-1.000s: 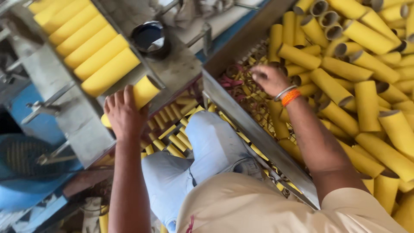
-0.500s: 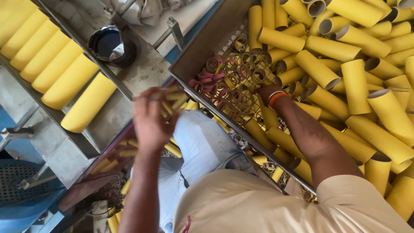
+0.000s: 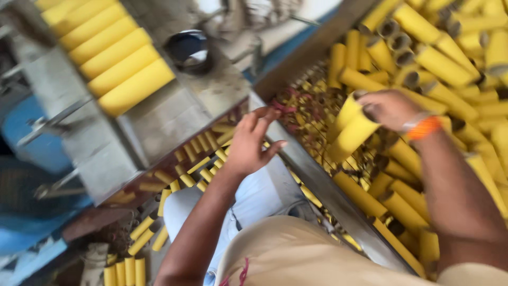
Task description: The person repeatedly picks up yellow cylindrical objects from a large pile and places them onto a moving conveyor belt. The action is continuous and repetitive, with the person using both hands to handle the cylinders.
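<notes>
My right hand (image 3: pixel 389 108), with an orange band at the wrist, grips a yellow cardboard tube (image 3: pixel 352 136) by its upper end, lifted over a big heap of the same yellow tubes (image 3: pixel 450 63) in a bin. My left hand (image 3: pixel 251 140) hovers with fingers spread and nothing in it, above my lap and beside the bin's metal edge (image 3: pixel 317 182). A row of long yellow tubes (image 3: pixel 114 63) lies side by side on the grey machine tray at upper left.
A dark round cup (image 3: pixel 190 50) sits on the grey machine top (image 3: pixel 174 116). Short yellow tube pieces (image 3: pixel 196 164) lie below the machine and on the floor (image 3: pixel 127 267). Small red and yellow rings (image 3: pixel 301 106) litter the bin's near corner.
My right hand has picked a yellow tube out of the heap and raised it. My left hand has moved right from the machine toward the bin edge, now clear of the short pieces.
</notes>
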